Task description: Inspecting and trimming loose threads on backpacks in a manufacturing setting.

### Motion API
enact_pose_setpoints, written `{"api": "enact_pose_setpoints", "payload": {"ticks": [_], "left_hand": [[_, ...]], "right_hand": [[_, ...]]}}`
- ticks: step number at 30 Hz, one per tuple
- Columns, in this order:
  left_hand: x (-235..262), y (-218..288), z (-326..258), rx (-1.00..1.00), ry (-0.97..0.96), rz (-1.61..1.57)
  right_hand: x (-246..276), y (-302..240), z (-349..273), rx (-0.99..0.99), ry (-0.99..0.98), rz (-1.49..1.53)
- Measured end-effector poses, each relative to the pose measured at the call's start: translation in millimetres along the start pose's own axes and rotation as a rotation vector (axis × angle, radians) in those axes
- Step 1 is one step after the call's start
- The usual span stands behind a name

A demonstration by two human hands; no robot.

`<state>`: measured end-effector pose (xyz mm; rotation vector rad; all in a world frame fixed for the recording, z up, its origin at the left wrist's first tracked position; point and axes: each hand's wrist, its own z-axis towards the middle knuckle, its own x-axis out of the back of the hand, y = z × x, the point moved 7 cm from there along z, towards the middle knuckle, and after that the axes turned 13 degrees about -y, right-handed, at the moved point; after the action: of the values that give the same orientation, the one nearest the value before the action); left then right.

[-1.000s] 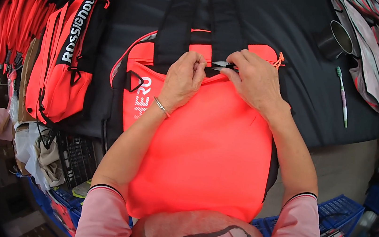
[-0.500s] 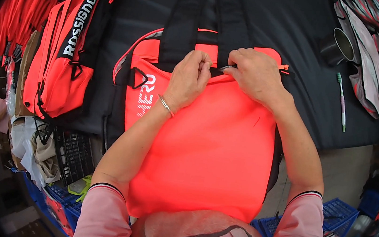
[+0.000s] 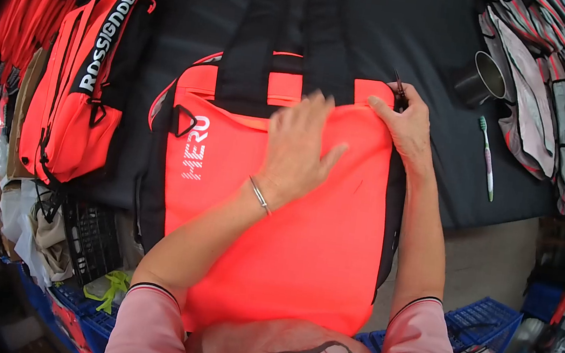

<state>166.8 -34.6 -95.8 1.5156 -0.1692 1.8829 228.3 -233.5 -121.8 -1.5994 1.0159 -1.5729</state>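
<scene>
A bright coral backpack (image 3: pixel 274 246) with black sides and two black shoulder straps (image 3: pixel 329 34) lies across the table's front edge, its straps stretching away from me. My left hand (image 3: pixel 298 147) lies on its upper coral panel, fingers stretched and thumb apart, the fingertips blurred. At the bag's upper right corner, my right hand (image 3: pixel 405 121) has its thumb on the coral edge. Dark thread snips (image 3: pixel 399 96) stick up from its curled fingers, partly hidden. A black triangular ring (image 3: pixel 185 122) sits at the panel's upper left.
Another coral and black bag (image 3: pixel 81 95) stands at the left, before a pile of coral pieces (image 3: pixel 29 25). On the right are a metal cup (image 3: pixel 489 76), a toothbrush (image 3: pixel 486 159) and stacked grey pieces (image 3: pixel 528 101). Blue crates (image 3: pixel 483 325) stand below the black-covered table (image 3: pixel 456 28).
My right hand has moved right, from the panel's top edge to the bag's corner, with the snips. The left hand has opened from a pinch and come down onto the panel.
</scene>
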Motion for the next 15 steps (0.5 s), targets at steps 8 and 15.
{"api": "enact_pose_setpoints", "payload": {"ticks": [8, 15], "left_hand": [[-24, 11, -11, -0.075, -0.145, 0.090], [-19, 6, -12, -0.057, -0.106, 0.026]], "right_hand": [[-6, -6, -2, -0.036, 0.090, -0.203], [-10, -16, -1, -0.016, 0.065, -0.362]]}}
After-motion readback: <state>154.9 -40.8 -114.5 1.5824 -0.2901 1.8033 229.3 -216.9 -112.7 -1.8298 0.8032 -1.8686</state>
